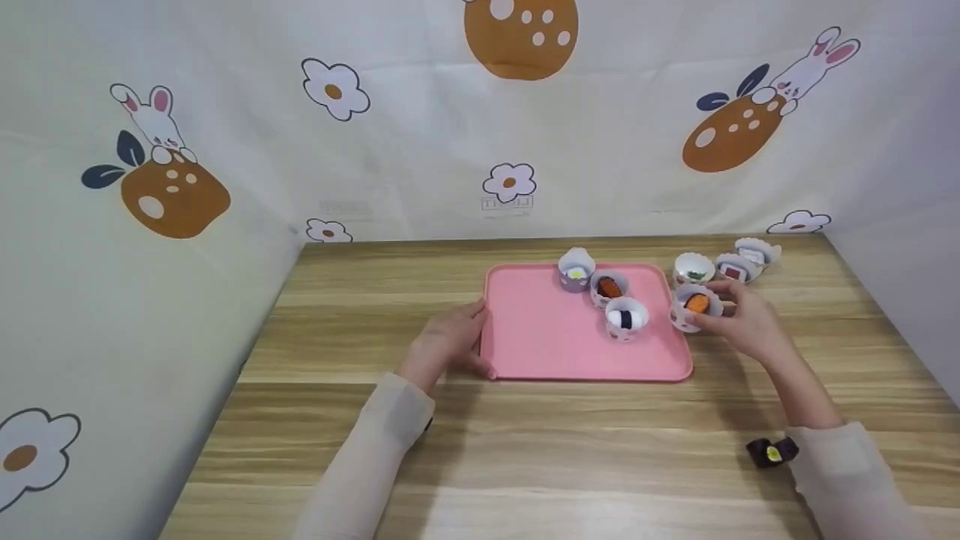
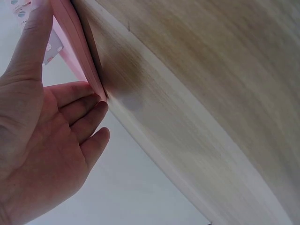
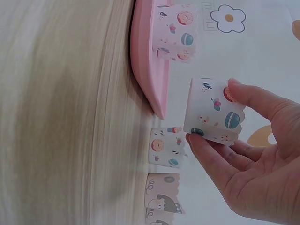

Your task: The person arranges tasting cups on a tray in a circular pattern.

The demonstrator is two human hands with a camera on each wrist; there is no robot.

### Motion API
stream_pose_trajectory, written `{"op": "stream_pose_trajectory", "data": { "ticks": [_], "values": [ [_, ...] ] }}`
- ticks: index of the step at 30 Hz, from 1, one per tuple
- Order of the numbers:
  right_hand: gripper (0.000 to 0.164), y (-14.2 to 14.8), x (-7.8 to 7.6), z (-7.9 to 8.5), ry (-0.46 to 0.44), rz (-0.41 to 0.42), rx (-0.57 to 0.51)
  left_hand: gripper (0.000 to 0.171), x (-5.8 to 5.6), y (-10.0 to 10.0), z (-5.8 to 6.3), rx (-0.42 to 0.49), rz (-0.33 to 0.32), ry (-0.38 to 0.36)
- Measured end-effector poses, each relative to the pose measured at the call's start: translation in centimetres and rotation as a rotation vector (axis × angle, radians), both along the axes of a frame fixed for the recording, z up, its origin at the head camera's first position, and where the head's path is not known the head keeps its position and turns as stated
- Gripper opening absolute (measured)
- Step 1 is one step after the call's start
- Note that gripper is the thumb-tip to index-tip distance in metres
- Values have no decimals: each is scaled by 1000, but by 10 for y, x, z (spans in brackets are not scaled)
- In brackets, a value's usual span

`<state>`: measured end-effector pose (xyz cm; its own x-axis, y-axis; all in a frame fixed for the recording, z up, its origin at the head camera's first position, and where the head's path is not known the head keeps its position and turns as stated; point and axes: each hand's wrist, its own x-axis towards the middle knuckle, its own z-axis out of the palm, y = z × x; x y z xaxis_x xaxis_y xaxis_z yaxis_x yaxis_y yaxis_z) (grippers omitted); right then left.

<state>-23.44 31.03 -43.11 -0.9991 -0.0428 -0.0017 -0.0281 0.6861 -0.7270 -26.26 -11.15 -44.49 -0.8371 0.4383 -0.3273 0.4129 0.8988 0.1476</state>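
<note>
My right hand (image 1: 754, 322) pinches a patterned paper cup (image 3: 211, 112) between thumb and fingers. Inside this cup lies an orange-topped toy sushi piece (image 1: 697, 303). The right wrist view shows the cup raised off the table, near the right edge of the pink tray (image 1: 540, 330). At the tray's left edge, my left hand (image 1: 448, 341) rests with loosely extended fingers and thumb touching the rim. On the tray stand three cups: one with a white and yellow piece (image 1: 576, 274), one with a red-topped piece (image 1: 609, 287), one with a white piece banded in black (image 1: 625, 319).
Behind my right hand stand a cup with something green (image 1: 694, 268), a cup with a dark red square (image 1: 733, 268) and another pale cup (image 1: 756, 251). A black toy roll with a yellow centre (image 1: 772, 452) lies beside my right sleeve. Patterned cloth walls border the wooden table (image 1: 540, 450).
</note>
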Motion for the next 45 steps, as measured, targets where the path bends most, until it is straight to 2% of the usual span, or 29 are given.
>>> {"op": "stream_pose_trajectory", "data": {
  "ticks": [23, 38, 45],
  "values": [
    [70, -15, 13, 7, 5, 35, -46, 116, 0, -1, 0, 31, 5, 0],
    [65, -28, 16, 5, 19, 71, -96, 117, -1, 0, -1, 5, -5, 4],
    [60, -34, 17, 3, 28, 95, -128, 115, 0, 0, 0, 24, 5, -6]
  ]
}}
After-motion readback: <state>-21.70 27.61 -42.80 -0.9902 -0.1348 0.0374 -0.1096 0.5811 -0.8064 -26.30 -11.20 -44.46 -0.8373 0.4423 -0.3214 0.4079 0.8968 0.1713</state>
